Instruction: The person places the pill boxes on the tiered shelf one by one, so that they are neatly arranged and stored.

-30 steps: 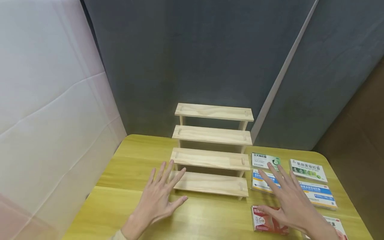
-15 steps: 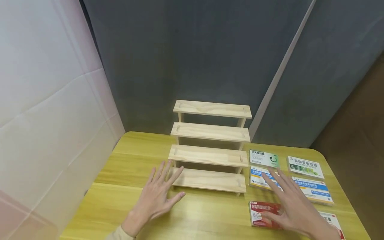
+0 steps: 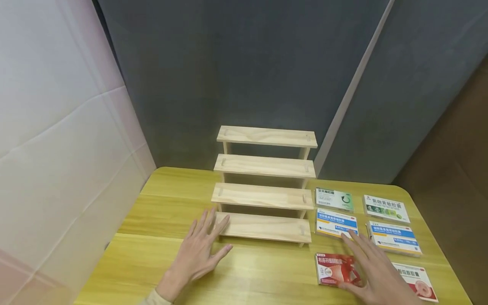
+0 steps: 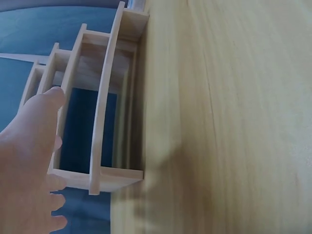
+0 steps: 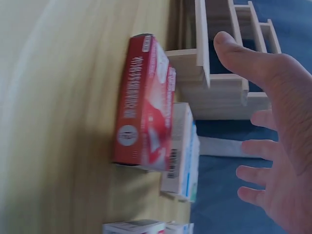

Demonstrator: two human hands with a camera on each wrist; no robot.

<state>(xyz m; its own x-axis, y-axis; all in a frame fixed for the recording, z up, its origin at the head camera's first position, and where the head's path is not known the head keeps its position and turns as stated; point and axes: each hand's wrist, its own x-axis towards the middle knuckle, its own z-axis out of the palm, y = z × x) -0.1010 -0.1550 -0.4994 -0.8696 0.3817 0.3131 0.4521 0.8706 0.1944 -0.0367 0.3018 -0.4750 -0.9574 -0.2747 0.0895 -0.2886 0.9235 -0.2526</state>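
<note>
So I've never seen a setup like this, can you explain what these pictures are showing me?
Sure. There's no robot here, just a person's two bare hands. The wide picture comes from a camera worn on the head, looking forward and down. The other two come from cameras on the wrists, one each, so their scenes look turned sideways.

On the wooden table stands a stepped wooden rack with four shelves. To its right, printed boxes lie in two columns: green-and-white, blue-and-white, and red ones nearest the person.

Neither hand holds anything. The left hand is spread near the lowest shelf's left end; the right hand is open beside the red box in the inner column.
</note>
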